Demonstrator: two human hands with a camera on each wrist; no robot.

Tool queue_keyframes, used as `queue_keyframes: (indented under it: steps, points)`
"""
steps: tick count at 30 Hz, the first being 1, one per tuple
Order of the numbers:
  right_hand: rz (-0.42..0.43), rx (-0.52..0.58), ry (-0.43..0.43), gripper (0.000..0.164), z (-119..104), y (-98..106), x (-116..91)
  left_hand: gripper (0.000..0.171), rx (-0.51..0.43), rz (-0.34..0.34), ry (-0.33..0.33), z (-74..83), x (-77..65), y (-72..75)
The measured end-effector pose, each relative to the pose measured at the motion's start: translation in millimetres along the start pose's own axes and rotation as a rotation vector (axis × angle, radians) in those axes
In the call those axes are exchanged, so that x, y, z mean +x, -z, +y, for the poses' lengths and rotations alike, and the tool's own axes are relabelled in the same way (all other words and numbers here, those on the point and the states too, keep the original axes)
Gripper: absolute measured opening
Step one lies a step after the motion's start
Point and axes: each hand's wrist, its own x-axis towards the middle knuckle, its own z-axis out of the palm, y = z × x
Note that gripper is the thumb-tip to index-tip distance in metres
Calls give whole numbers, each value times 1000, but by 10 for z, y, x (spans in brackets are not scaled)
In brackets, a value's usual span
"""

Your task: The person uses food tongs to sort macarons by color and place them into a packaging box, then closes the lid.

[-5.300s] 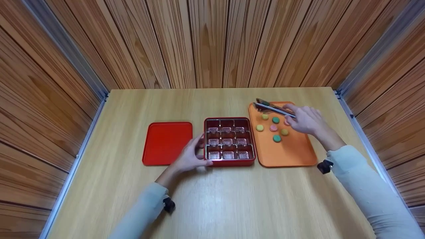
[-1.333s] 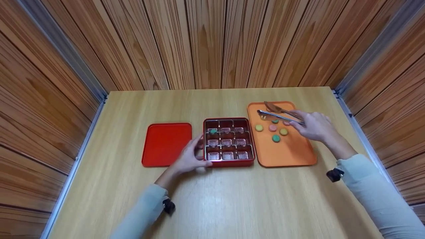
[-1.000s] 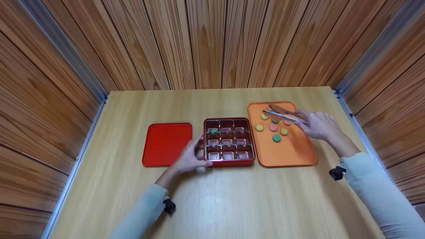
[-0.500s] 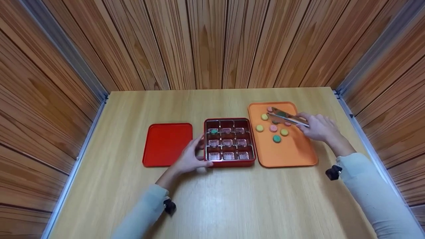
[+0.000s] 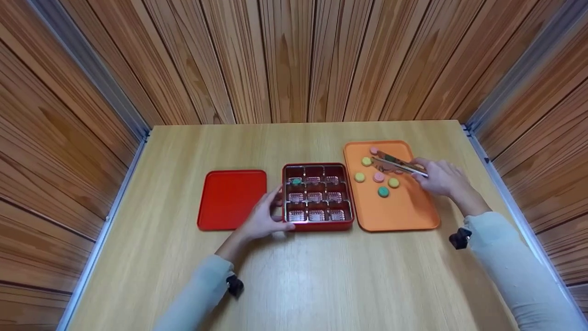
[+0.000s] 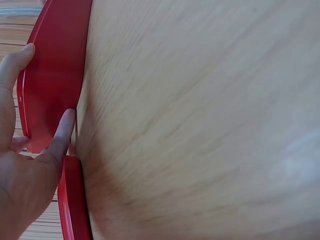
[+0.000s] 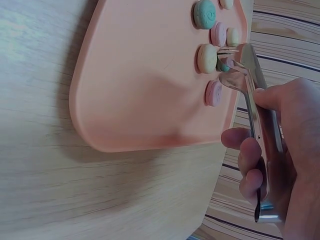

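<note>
My right hand [image 5: 443,178] grips metal tongs [image 7: 270,145] over the orange tray [image 5: 397,218]. In the right wrist view their tips are around or just beside a green macaron [image 7: 222,66], which is partly hidden. Near them lie yellow macarons [image 5: 359,177], pink ones [image 5: 378,177] and another green one [image 5: 383,191]. My left hand [image 5: 262,218] rests against the left side and front corner of a red box [image 5: 321,226]. Its fingers look fairly straight on the wall in the left wrist view. One green macaron [image 5: 296,181] sits in the back left compartment.
A flat red lid [image 5: 232,198] lies on the wooden table [image 5: 294,280], left of the box. The orange tray is close by the box's right side. Wood-plank walls [image 5: 294,59] stand behind and on both sides.
Since the oldest frame, a green macaron has come into the box's back left compartment. The tongs have come back right over the tray, and their arms have drawn closer together. The left hand stays put.
</note>
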Motion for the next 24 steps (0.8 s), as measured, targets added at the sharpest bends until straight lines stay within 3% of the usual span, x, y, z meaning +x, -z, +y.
queue_keyframes:
  steps: [17, 24]
  points:
    - [-9, -3, 26, 45, -22, 6, -11, 121, -13, -4, 7, 11, -16, 3]
    - [58, 12, 54, 44, -27, 88, -37, 121, -30, -14, -14, 4, -14, 8]
